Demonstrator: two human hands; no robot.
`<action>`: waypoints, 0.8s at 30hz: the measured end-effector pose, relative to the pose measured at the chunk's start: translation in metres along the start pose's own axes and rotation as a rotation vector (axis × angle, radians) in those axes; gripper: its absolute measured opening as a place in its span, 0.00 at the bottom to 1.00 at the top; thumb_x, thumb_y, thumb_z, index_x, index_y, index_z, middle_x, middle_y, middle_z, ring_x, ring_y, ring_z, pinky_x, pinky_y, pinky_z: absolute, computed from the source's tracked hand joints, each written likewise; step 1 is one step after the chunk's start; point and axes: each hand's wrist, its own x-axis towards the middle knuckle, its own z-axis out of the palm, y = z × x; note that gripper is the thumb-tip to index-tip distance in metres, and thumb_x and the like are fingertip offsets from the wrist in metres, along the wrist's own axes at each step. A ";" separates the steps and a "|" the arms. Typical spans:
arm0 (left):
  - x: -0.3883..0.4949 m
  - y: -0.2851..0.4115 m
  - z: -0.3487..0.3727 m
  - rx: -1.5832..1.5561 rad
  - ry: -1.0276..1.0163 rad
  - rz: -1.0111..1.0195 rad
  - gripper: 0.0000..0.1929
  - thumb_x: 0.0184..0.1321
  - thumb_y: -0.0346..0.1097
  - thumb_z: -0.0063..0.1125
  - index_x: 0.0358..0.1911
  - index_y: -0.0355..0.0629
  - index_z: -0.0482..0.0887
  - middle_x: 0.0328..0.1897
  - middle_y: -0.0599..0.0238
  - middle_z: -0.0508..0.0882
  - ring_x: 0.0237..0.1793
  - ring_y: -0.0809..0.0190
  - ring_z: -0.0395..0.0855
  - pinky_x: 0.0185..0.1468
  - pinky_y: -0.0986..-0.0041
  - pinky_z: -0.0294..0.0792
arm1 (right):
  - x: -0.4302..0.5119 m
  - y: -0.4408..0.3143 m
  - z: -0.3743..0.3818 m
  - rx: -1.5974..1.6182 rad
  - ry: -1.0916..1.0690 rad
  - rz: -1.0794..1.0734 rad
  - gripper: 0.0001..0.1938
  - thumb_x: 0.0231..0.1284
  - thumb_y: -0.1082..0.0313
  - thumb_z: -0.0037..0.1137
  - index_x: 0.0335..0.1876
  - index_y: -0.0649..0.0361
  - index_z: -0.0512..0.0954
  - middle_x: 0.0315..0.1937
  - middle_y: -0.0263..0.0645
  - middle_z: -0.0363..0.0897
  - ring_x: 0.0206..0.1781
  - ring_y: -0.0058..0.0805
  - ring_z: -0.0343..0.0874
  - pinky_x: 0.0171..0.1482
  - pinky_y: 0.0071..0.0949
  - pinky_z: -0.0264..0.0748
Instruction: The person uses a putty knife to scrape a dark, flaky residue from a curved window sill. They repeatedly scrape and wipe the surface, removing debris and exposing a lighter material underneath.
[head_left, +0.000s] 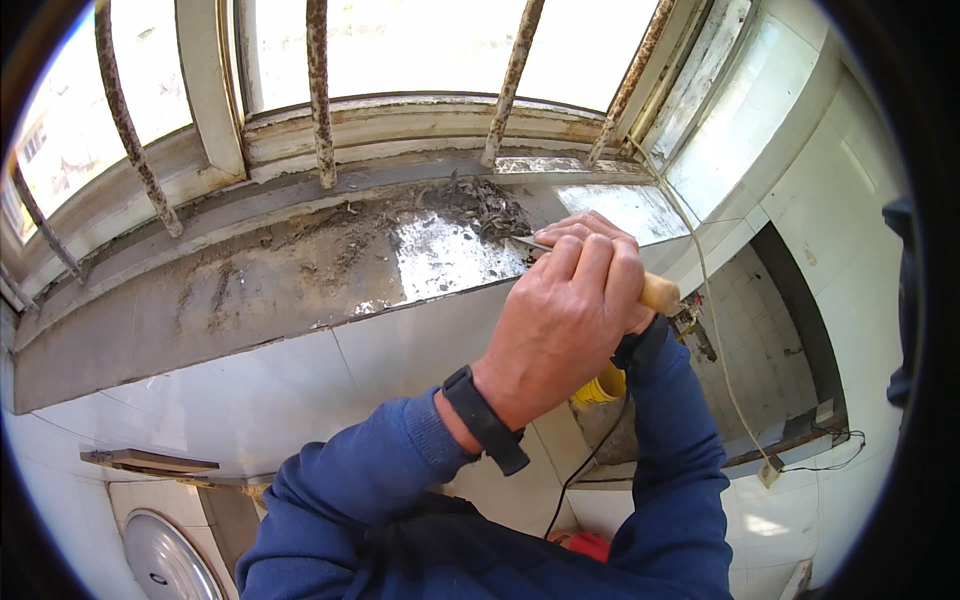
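My left hand (559, 330) is closed over a scraper with a pale wooden handle (660, 293). Behind it, my right hand (594, 223) is mostly hidden and also appears closed on the scraper. The narrow metal blade (531, 243) points left, low over the window sill (247, 281). Just beyond its tip lies a heap of dark flaky debris (491, 206). Below the heap shows a white patch (450, 259) specked with crumbs. Grey-brown dirt or mortar covers the sill farther left, while a white tile (622, 210) lies to the right.
Rusty bars (319, 97) stand along the sill before the window. A pale cord (705, 277) hangs at the right, ending at a small box (770, 471). Below my hands are a yellow container (600, 386) and a black cable (589, 461). A round metal lid (169, 559) sits lower left.
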 end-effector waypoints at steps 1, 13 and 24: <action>0.002 -0.001 0.005 0.014 0.032 0.010 0.18 0.56 0.31 0.64 0.50 0.36 0.77 0.44 0.57 0.80 0.46 0.51 0.83 0.49 0.65 0.80 | 0.000 0.002 -0.001 0.070 0.005 0.069 0.20 0.50 0.57 0.72 0.46 0.62 0.85 0.45 0.42 0.87 0.49 0.41 0.84 0.54 0.38 0.80; -0.022 0.012 0.029 0.031 0.013 0.046 0.19 0.55 0.39 0.70 0.48 0.40 0.82 0.44 0.63 0.80 0.45 0.57 0.82 0.47 0.67 0.78 | -0.039 -0.070 -0.074 0.124 0.119 0.628 0.15 0.77 0.65 0.54 0.58 0.67 0.83 0.50 0.39 0.87 0.49 0.25 0.85 0.51 0.26 0.81; -0.023 0.002 0.039 -0.086 0.071 -0.047 0.20 0.51 0.40 0.73 0.46 0.42 0.83 0.45 0.62 0.86 0.44 0.53 0.84 0.48 0.64 0.80 | -0.017 -0.120 -0.068 -0.250 -0.263 0.571 0.29 0.68 0.54 0.69 0.65 0.69 0.77 0.46 0.52 0.88 0.49 0.37 0.87 0.55 0.32 0.81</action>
